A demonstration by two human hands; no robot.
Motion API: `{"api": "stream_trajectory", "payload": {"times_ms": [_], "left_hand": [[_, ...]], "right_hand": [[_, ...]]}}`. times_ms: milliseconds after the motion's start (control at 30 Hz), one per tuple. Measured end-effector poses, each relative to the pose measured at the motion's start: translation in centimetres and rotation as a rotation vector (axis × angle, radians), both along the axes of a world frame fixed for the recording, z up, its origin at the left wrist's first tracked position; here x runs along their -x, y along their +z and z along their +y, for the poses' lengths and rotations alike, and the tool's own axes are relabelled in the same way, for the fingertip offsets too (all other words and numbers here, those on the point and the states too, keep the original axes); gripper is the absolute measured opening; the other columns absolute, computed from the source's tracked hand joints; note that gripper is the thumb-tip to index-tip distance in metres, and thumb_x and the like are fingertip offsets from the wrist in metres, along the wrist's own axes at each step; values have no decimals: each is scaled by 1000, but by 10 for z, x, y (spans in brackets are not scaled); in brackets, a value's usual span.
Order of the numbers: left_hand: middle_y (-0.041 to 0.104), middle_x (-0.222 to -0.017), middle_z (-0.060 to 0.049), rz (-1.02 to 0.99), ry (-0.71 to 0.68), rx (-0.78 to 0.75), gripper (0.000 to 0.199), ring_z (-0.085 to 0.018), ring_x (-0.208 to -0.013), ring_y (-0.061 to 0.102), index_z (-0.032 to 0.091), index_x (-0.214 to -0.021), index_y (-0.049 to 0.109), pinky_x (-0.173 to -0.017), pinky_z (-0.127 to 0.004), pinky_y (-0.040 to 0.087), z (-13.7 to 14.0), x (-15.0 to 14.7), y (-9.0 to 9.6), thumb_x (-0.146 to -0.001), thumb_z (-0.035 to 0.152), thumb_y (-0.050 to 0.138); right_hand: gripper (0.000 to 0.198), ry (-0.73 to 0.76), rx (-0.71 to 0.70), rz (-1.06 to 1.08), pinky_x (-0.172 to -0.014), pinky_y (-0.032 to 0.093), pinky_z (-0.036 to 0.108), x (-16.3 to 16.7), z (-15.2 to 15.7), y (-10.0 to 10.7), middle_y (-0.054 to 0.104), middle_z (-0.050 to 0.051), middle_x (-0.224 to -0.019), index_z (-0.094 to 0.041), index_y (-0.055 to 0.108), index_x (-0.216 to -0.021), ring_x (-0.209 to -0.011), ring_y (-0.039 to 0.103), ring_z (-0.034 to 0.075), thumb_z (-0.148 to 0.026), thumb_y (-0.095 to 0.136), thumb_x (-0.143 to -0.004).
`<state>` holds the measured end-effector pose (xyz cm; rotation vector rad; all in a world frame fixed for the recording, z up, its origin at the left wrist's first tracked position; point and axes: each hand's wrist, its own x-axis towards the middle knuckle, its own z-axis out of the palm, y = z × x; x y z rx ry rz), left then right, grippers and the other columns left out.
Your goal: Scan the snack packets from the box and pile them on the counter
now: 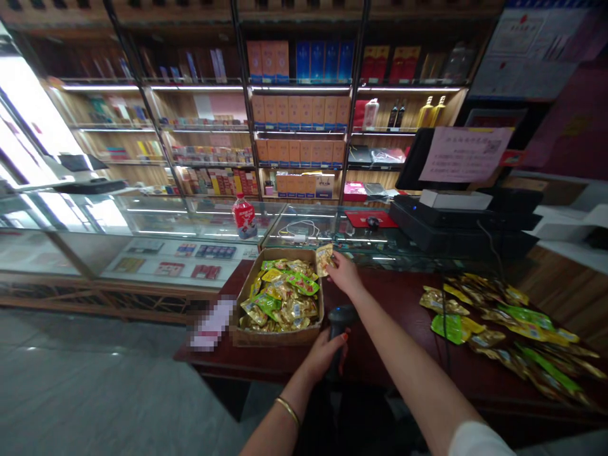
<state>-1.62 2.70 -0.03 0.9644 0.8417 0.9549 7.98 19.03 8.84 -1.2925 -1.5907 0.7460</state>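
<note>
1. The open brown cardboard box at left is heaped with green and gold foil packets; another packet laid on that pile could slide over the rim.
2. The left hand is wrapped around a black plastic handheld scanner, just right of the box's near corner; lifting it carelessly could knock the box wall.
3. A small, flat gold foil packet is pinched by the right hand at the box's far right corner; a loose pinch on slick foil could let it slip, and curled fingers might cover its print.
4. As for direction, the scanner's head is at its far end, its handle running nearward. The packet's long axis runs roughly near to far, its far end raised; its exact tilt is unclear.
5. At far right, a thin black cable crosses loose, glossy packets and could snag them if pulled.
</note>
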Motion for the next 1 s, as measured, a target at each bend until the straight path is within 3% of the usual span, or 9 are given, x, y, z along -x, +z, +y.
{"api": "stream_trajectory", "payload": {"times_ms": [133,333,400,467,533,667,800,933,1000], "left_hand": [[58,-59,5,26,-7,-2,73,-10,-37,48,13,-119,58,-35,-21,39,1,2,0,-72,66,73],[57,-61,6,35,-17,-28,70,-10,-37,48,14,-117,58,-35,-21,38,1,2,6,-74,67,72],[58,-63,5,29,-10,-25,65,-9,-39,49,15,-117,58,-37,-20,39,0,2,10,-76,64,72],[58,-64,5,26,-9,-22,62,-9,-41,50,15,-116,59,-38,-20,40,-1,2,14,-77,62,72],[57,-63,6,32,-12,-22,62,-9,-40,49,15,-115,58,-37,-20,39,-2,2,16,-77,62,72],[57,-62,6,40,13,-28,63,-9,-39,48,15,-115,58,-36,-19,38,-3,1,16,-77,63,72],[56,-62,6,34,25,-37,63,-8,-39,48,14,-114,60,-37,-19,39,-5,2,16,-76,62,73],[56,-63,5,27,20,-31,63,-8,-40,48,14,-115,61,-37,-19,39,-5,2,16,-76,62,73],[56,-63,5,31,26,-31,63,-8,-40,48,14,-115,61,-37,-19,40,-5,2,14,-76,61,73]], "right_hand": [[34,-83,-39,-149,-87,59,43,13,20,6,67,8,-125,-19,62,-127,-103,69,22,-36,66,-98],[40,-418,-26,-454,-105,49,54,-99,-47,-47,61,10,-139,-21,61,-132,-124,60,28,-39,66,-97],[51,-604,5,-554,-113,34,64,-142,-80,-63,52,18,-150,-16,56,-139,-141,44,38,-40,65,-95],[64,-740,36,-628,-110,25,75,-173,-106,-75,43,37,-151,2,50,-143,-147,30,51,-40,58,-94],[72,-787,50,-689,-105,20,81,-187,-123,-86,42,47,-145,13,48,-140,-146,26,57,-41,52,-93],[76,-674,-11,-792,-111,10,78,-163,-143,-103,52,45,-138,14,53,-136,-145,30,54,-46,51,-90],[65,-492,-120,-822,-119,6,69,-110,-166,-109,59,32,-141,-2,59,-137,-142,41,45,-48,57,-90],[45,-454,-147,-776,-119,21,60,-95,-168,-104,71,17,-126,-19,61,-136,-121,61,34,-39,49,-97],[49,-533,-125,-744,-113,29,61,-102,-157,-103,67,21,-130,-16,56,-140,-122,58,37,-39,49,-97]]}}
